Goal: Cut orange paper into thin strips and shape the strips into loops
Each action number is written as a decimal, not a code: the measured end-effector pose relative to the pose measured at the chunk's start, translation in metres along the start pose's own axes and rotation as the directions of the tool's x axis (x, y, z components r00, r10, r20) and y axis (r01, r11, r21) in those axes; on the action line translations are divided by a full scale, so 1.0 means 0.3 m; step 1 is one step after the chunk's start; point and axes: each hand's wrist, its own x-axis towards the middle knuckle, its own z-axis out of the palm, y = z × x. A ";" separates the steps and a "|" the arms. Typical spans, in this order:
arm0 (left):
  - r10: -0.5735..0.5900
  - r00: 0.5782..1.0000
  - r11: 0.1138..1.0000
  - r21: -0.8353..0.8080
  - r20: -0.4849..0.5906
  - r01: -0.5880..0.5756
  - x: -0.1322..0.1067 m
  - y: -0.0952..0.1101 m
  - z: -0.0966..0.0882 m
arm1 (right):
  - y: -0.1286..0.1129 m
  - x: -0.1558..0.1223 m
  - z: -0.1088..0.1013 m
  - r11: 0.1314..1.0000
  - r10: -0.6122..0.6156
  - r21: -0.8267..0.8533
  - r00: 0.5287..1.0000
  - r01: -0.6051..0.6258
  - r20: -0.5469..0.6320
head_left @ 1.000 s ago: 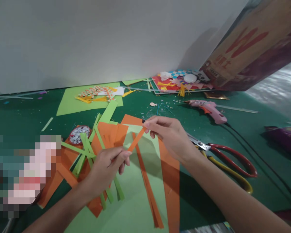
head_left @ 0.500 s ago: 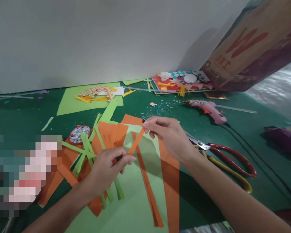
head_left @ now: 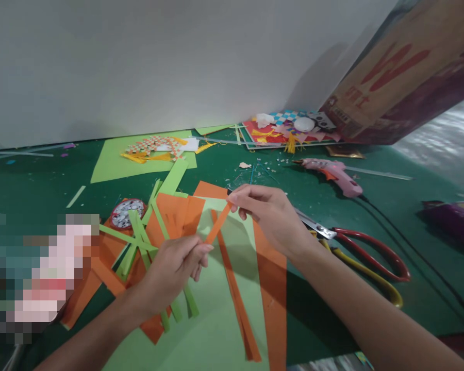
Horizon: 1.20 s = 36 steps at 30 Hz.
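Observation:
Between my two hands a narrow orange paper strip [head_left: 218,224] runs at a slant. My right hand [head_left: 261,211] pinches its upper end between thumb and fingers. Its lower end disappears into my left hand [head_left: 183,257], whose thumb presses against the curled fingers. Both hands hover over a light green paper sheet [head_left: 216,319]. On that sheet lie long orange strips [head_left: 235,293], spread slightly apart at the near end. Left of my left hand, green paper strips [head_left: 139,237] cross over pieces of orange paper [head_left: 108,273].
Large scissors [head_left: 365,247] with red and yellow handles lie beyond my right forearm. Further back rests a pink glue gun [head_left: 332,172] with a black cord. A round dish [head_left: 127,213], a woven paper piece with yellow tassels [head_left: 154,148] and a brown paper bag [head_left: 402,77] stand around.
My left hand has shifted slightly and its fingers have closed further around the strip's lower end. My right hand stays almost still.

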 end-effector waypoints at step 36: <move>0.002 0.994 0.998 -0.055 -0.108 -0.008 -0.010 -0.013 0.002 | 0.010 -0.001 -0.011 1.000 -0.018 0.004 0.999 0.018 0.027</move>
